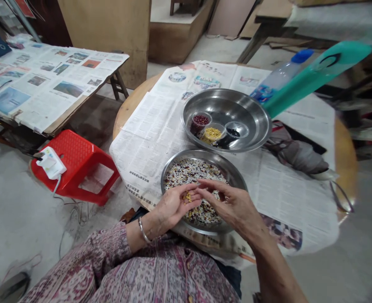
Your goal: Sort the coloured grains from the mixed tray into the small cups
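Note:
My left hand (173, 206) is cupped palm up over the near metal plate (236, 174) and holds a few yellow grains (187, 196). My right hand (233, 204) hovers beside it, fingertips pinched together at the left palm. The plate is full of mixed beans (188, 172), white, dark and red. Behind it, a larger steel basin (251, 113) holds three small clear cups: red beans (200, 120), yellow grains (211, 134) and black beans (233, 132).
Newspaper (151, 139) covers the round wooden table. A plastic bottle with a blue cap (280, 78) and a teal object (315, 75) lie at the far right, grey cloth (296, 153) beside the basin. A red stool (75, 164) with a white charger stands left.

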Motion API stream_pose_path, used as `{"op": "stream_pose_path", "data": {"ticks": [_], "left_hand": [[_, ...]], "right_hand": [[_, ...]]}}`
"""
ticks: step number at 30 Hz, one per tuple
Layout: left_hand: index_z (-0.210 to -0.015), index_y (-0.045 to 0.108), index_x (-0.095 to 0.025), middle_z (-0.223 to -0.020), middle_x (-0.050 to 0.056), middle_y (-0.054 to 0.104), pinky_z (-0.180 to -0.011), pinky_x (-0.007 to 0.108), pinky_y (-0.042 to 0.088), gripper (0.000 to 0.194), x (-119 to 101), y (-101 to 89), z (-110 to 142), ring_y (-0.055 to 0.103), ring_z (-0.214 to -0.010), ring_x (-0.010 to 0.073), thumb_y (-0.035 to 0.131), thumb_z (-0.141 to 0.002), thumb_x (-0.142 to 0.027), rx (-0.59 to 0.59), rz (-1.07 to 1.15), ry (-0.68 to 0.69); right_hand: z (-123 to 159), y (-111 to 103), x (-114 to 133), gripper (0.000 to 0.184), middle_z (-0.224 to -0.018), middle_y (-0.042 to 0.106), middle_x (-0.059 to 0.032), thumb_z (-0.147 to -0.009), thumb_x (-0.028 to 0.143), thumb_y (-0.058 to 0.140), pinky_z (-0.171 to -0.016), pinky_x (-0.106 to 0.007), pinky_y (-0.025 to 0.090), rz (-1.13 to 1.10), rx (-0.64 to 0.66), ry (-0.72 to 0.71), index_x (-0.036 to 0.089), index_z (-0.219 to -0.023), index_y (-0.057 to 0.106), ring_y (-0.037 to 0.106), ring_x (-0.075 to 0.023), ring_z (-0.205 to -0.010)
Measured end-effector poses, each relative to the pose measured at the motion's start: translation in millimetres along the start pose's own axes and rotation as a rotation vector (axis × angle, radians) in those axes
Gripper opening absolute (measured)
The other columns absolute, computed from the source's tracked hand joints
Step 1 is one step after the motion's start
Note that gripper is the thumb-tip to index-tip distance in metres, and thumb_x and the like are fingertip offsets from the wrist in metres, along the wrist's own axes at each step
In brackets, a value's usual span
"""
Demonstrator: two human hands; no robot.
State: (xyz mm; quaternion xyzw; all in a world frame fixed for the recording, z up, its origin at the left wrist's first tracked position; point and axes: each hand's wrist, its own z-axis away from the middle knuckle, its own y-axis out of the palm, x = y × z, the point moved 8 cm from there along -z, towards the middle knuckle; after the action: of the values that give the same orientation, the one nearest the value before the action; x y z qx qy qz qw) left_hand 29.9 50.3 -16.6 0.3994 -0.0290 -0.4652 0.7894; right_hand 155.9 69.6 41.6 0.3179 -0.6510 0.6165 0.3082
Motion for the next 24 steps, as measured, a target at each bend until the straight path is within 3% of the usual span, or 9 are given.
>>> {"op": "stream_pose_path", "data": {"ticks": [4,9,12,16,20,24], "left_hand": [[-0.089,0.067,-0.006,-0.091,0.014,0.068,-0.091,0.032,0.048,0.023,2,0.0,2,0.065,-0.087,0.0168,0.047,-0.094,-0.016,-0.007,-0.005,-0.013],[-0.079,0.064,-0.008,-0.077,0.007,0.061,-0.065,0.02,0.044,0.026,-1,-2.3,0,0.055,-0.065,0.0082,0.047,-0.095,-0.018,0.007,-0.018,-0.002],[-0.07,0.055,-0.011,-0.067,0.001,0.053,-0.052,0.017,0.033,0.029,-12,8.0,-6,0.044,-0.054,0.0049,0.051,-0.095,-0.024,0.011,-0.008,0.0],[-0.069,0.051,-0.013,-0.066,0.0,0.05,-0.057,0.017,0.034,0.033,-51,54.0,-26,0.044,-0.056,0.0049,0.044,-0.099,-0.025,0.05,-0.089,0.135],[-0.072,0.052,-0.014,-0.072,0.001,0.053,-0.065,0.023,0.037,0.033,-99,120.3,-65,0.047,-0.062,0.007,0.041,-0.1,-0.026,0.146,-0.287,0.442],[-0.067,0.054,-0.013,-0.073,0.005,0.057,-0.08,0.03,0.038,0.039,-131,159.1,-105,0.049,-0.071,0.0111,0.038,-0.1,-0.025,0.101,-0.668,0.768]], "right_hand": [[7,-16,-19,0.037,-0.083,0.074,-0.0053,-0.084,0.048,0.057,-0.049,-0.028,0.043,0.067,-0.144,0.096,0.02,-0.102,0.074,0.052,-0.0129,-0.049],[29,-5,-39,0.034,-0.101,0.073,-0.0096,-0.089,0.044,0.052,-0.076,-0.035,0.053,0.195,-0.205,-0.055,0.018,-0.1,0.072,0.068,-0.0227,-0.087],[41,3,-47,0.031,-0.1,0.073,-0.0096,-0.091,0.041,0.051,-0.082,-0.037,0.053,0.228,-0.28,-0.09,0.018,-0.1,0.071,0.068,-0.023,-0.09],[46,7,-47,0.028,-0.098,0.073,-0.0094,-0.092,0.038,0.051,-0.083,-0.037,0.054,0.197,-0.336,-0.115,0.018,-0.099,0.07,0.068,-0.0223,-0.089],[45,8,-48,0.028,-0.1,0.073,-0.0092,-0.093,0.039,0.05,-0.086,-0.038,0.053,0.2,-0.33,-0.094,0.019,-0.099,0.07,0.069,-0.023,-0.091],[46,10,-49,0.028,-0.1,0.073,-0.008,-0.094,0.038,0.049,-0.086,-0.037,0.053,0.193,-0.306,-0.078,0.02,-0.1,0.07,0.069,-0.0227,-0.092]]}}
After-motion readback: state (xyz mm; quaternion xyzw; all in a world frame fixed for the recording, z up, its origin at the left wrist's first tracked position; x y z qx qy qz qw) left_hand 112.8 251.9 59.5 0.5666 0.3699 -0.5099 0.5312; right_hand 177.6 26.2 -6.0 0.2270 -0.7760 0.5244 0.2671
